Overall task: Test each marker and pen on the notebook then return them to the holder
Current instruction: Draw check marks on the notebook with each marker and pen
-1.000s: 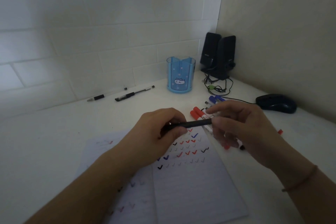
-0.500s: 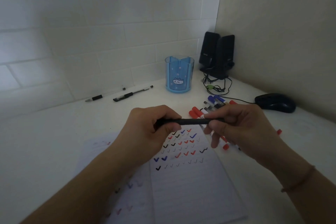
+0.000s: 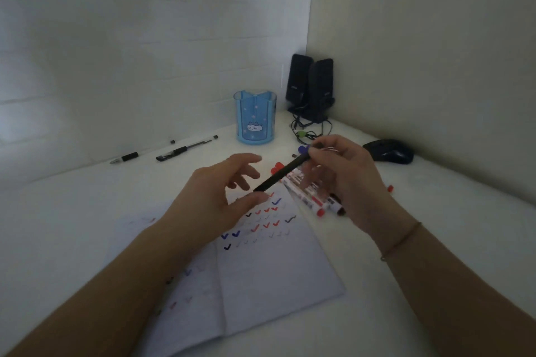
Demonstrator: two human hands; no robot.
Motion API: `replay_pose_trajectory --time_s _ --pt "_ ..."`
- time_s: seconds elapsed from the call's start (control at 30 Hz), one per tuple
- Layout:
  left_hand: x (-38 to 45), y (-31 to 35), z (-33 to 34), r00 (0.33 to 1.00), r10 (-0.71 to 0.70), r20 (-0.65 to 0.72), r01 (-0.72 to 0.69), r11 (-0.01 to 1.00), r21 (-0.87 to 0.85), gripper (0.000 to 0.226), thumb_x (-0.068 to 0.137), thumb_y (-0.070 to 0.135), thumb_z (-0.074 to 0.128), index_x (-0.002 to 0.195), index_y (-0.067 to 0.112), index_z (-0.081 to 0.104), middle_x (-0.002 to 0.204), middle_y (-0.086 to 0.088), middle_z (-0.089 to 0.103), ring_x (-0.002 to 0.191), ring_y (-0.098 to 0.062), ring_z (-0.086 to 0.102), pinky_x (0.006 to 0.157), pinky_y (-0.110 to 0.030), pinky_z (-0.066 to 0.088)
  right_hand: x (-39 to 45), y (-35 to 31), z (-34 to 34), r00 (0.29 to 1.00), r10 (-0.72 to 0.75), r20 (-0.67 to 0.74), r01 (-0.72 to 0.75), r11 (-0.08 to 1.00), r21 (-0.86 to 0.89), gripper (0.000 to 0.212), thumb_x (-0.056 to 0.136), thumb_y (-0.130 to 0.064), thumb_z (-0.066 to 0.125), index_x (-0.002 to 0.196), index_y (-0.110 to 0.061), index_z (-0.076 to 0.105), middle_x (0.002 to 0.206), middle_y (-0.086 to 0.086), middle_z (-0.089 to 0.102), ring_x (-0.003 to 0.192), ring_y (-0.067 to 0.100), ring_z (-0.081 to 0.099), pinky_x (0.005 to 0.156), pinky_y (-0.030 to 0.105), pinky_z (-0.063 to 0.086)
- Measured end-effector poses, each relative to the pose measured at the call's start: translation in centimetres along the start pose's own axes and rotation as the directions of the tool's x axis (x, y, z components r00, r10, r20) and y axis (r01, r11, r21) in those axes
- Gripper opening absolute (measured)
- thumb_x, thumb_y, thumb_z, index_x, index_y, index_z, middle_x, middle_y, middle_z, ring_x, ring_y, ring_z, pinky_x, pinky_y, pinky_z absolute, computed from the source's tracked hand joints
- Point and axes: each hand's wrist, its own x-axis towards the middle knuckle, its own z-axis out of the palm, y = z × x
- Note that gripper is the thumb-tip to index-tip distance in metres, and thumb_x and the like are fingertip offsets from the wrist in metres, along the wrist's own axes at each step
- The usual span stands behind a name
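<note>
head | right hand (image 3: 345, 180) grip pinches black pen (image 3: 281, 172), slanting lower-left | left hand (image 3: 223, 200) loose, empty

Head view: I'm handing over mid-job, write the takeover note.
Right hand grips the black pen; left hand is open beside its lower end, holding nothing.
Notebook lies open, with rows of check marks.
Holder shows no pens inside.
Markers lie right of the notebook; two pens lie left of the holder.
Left: return everything to the holder.
</note>
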Motion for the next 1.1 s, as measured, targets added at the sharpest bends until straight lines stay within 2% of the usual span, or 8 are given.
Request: replay_pose_trajectory --time_s 0.1,0.2,0.3,0.43,0.57,0.8,0.9,1.1 --pt "-0.2 -0.9 0.6 0.989 -0.085 0.122 0.076 0.994 0.077 0.063 0.077 0.062 0.056 0.133 0.036 0.043 0.115 0.022 0.059 0.099 0.0 0.057 0.09 -0.026 0.047 -0.5 -1.1 -1.2 0.999 -0.008 -0.046 0.007 1.0 -0.018 0.004 0.091 -0.01 0.057 0.088 -0.009 0.06 0.066 0.01 0.065 0.05 0.026 0.057 0.046 0.027 0.034" --pt "-0.4 -1.9 0.7 0.99 -0.071 0.119 0.041 0.97 0.24 0.053 0.08 0.062 0.054 0.121 0.028 0.057 0.115 0.011 0.062 0.102 -0.012 0.059 0.092 -0.033 0.047 -3.0 -2.6 -3.5 0.987 -0.142 -0.081 0.134 0.986 -0.101 0.006 0.09 -0.008 0.058 0.083 -0.01 0.059 0.058 0.005 0.06 0.046 0.024 0.05 0.04 0.024 0.03" --pt "-0.3 -1.2 0.8 0.972 0.081 0.219 -0.156 0.925 0.348 0.062 0.077 0.068 0.039 0.113 0.024 0.063 0.119 0.014 0.059 0.106 -0.022 0.058 0.09 -0.037 0.045 -7.6 -4.3 -8.1 0.926 -0.314 -0.209 0.28 0.944 -0.177 0.01 0.084 -0.002 0.062 0.078 -0.01 0.06 0.06 -0.001 0.059 0.045 0.021 0.044 0.039 0.02 0.035" --pt "0.0 5.5 3.2 0.849 0.398 0.346 -0.487 0.845 0.222 0.05 0.083 0.075 0.034 0.116 0.044 0.054 0.119 0.046 0.039 0.104 0.002 0.049 0.082 -0.023 0.044 -15.3 -5.3 -15.6 0.867 -0.382 -0.32 0.285 0.907 -0.309 0.006 0.077 -0.004 0.061 0.076 -0.01 0.06 0.061 0.003 0.055 0.045 0.019 0.046 0.042 0.022 0.037" --pt "-0.2 13.4 8.3 0.59 0.654 0.474 -0.774 0.625 0.101 0.047 0.089 0.061 0.041 0.121 0.031 0.056 0.123 0.011 0.058 0.109 -0.012 0.057 0.088 -0.033 0.05 -23.0 -3.5 -22.2 0.834 -0.35 -0.427 0.08 0.841 -0.535 0.015 0.081 0.006 0.064 0.078 -0.009 0.062 0.056 -0.002 0.056 0.047 0.011 0.05 0.047 0.017 0.041" --pt "-1.3 23.0 18.4 0.279 0.819 0.502 -0.883 0.424 -0.201 0.04 0.089 0.05 0.051 0.123 0.029 0.052 0.129 0.009 0.053 0.11 -0.014 0.055 0.086 -0.035 0.05 -33.0 2.7 -29.8 0.753 -0.246 -0.61 -0.25 0.751 -0.611 0.02 0.077 -0.006 0.07 0.072 -0.023 0.062 0.057 0.007 0.057 0.05 0.017 0.05 0.052 0.028 0.042" --pt "-1.6 25.2 21.3 0.223 0.846 0.484 -0.897 0.373 -0.239 0.037 0.09 0.047 0.048 0.119 0.026 0.058 0.124 0.007 0.058 0.105 -0.015 0.057 0.084 -0.035 0.051 -35.8 6.5 -31.3 0.743 -0.137 -0.655 -0.449 0.624 -0.639 0.024 0.075 -0.01 0.075 0.072 -0.029 0.06 0.067 0.002 0.062 0.061 0.012 0.057 0.061 0.03 0.048" --pt "-1.4 24.1 23.1 0.273 0.862 0.427 -0.848 0.425 -0.315 0.03 0.091 0.043 0.05 0.112 0.026 0.063 0.118 0.007 0.06 0.105 -0.013 0.056 0.085 -0.035 0.048 -38.0 10.3 -33.3 0.722 0.166 -0.672 -0.68 0.352 -0.643 0.027 0.073 -0.055 0.061 0.095 -0.038 0.059 0.092 -0.015 0.066 0.085 0.008 0.064 0.076 0.034 0.054"
